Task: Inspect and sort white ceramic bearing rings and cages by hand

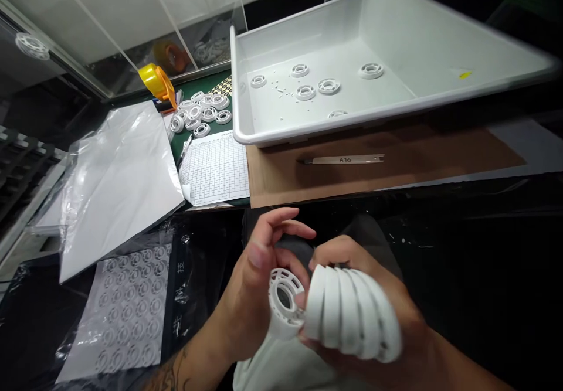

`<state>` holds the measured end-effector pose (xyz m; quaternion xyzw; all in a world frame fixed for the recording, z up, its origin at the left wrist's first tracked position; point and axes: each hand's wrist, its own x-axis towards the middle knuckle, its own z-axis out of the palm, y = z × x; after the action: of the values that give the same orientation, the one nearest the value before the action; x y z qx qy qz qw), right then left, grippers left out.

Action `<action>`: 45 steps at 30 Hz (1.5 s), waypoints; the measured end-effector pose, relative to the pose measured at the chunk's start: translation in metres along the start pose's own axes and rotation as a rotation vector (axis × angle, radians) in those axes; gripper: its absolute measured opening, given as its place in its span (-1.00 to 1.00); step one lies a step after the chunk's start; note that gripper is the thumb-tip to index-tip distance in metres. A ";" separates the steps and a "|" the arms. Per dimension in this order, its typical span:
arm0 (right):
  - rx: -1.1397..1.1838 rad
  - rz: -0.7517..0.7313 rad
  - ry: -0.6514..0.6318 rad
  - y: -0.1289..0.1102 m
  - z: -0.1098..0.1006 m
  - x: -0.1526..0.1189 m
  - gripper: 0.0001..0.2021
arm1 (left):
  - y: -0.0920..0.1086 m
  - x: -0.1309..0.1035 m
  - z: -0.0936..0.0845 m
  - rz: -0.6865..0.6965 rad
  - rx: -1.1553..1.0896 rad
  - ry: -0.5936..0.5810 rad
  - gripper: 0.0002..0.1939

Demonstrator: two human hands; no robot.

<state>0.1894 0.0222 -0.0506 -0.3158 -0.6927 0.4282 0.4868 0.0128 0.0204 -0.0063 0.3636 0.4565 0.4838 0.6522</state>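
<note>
In the lower middle, my right hand (409, 309) is wrapped round a curved stack of several white plastic rings (347, 312). Just left of that stack, one single white ring (281, 306) with slots in its face is tilted towards me. Against it lies my left hand (248, 285), with lower fingers curled round behind the ring and the upper fingers and thumb raised off it. Parts of the fingers behind the rings are hidden. Both hands are over my lap, in front of the table edge.
A white tray (299, 130) holds several rings and small white crumbs. More rings (206, 109) are piled left of it, near a yellow tape dispenser (158, 86). A printed form (215, 168), a marked strip (347, 159) and plastic-wrapped sheets (123, 174) lie around. Bagged rings (132, 303) are lower left.
</note>
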 end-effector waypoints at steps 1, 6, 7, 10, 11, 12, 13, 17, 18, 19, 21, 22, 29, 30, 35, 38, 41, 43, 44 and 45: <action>-0.032 -0.052 -0.034 0.002 0.000 0.001 -0.62 | 0.001 -0.001 0.000 -0.007 0.052 -0.002 -0.24; 0.033 -0.039 -0.163 0.006 -0.005 0.007 -0.43 | 0.001 -0.002 0.002 -0.047 0.084 0.013 -0.23; 0.132 0.033 -0.147 0.006 -0.006 0.008 -0.41 | 0.000 0.000 0.002 -0.051 0.031 0.033 -0.24; 0.376 0.207 -0.064 0.006 -0.011 0.008 -0.54 | -0.003 0.005 0.000 -0.088 -0.133 0.045 -0.24; 0.404 0.220 -0.033 0.007 -0.012 0.008 -0.61 | -0.003 0.006 -0.001 -0.098 -0.165 0.038 -0.24; 0.421 0.222 -0.009 0.008 -0.014 0.008 -0.63 | -0.003 0.007 -0.002 -0.104 -0.186 0.027 -0.23; 0.447 0.235 0.012 0.008 -0.015 0.008 -0.64 | -0.002 0.008 -0.003 -0.106 -0.197 0.015 -0.23; 0.541 0.280 -0.006 0.010 -0.017 0.008 -0.65 | 0.001 0.008 -0.004 -0.130 -0.223 -0.020 -0.21; 0.550 0.284 -0.038 0.010 -0.017 0.008 -0.67 | 0.002 0.008 -0.004 -0.137 -0.225 -0.025 -0.20; 0.553 0.284 -0.067 0.010 -0.017 0.008 -0.69 | 0.002 0.007 -0.004 -0.141 -0.227 -0.028 -0.20; 0.567 0.283 -0.101 0.009 -0.015 0.009 -0.68 | 0.001 0.007 -0.003 -0.136 -0.235 -0.034 -0.21; 0.591 0.294 -0.109 0.008 -0.015 0.010 -0.58 | 0.000 0.007 -0.002 -0.131 -0.241 -0.034 -0.22; 0.744 0.352 -0.124 0.006 -0.008 0.009 -0.24 | 0.001 0.007 0.003 -0.095 -0.260 0.043 -0.26; 0.756 0.363 -0.135 0.005 -0.008 0.008 -0.23 | 0.001 0.007 0.004 -0.096 -0.262 0.048 -0.25; 0.476 0.377 -0.243 -0.001 -0.009 0.019 -0.20 | -0.004 0.008 0.003 -0.111 -0.196 0.106 -0.22; 0.072 0.252 -0.376 -0.005 -0.009 0.031 -0.18 | -0.010 0.008 -0.002 0.010 0.004 0.099 -0.32; -0.168 0.168 -0.478 -0.006 -0.007 0.037 -0.37 | -0.012 0.007 -0.009 0.169 0.251 -0.015 -0.48; -0.172 0.137 -0.508 -0.005 -0.003 0.037 -0.61 | -0.010 0.006 -0.013 0.232 0.417 -0.123 -0.54; -0.148 0.134 -0.511 -0.004 -0.001 0.037 -0.71 | -0.009 0.006 -0.014 0.258 0.486 -0.166 -0.56; -0.121 0.136 -0.514 -0.003 0.000 0.036 -0.77 | -0.008 0.006 -0.015 0.277 0.534 -0.201 -0.57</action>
<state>0.1772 0.0519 -0.0332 -0.2712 -0.7949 0.4841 0.2455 0.0014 0.0249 -0.0201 0.6265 0.4469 0.3927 0.5035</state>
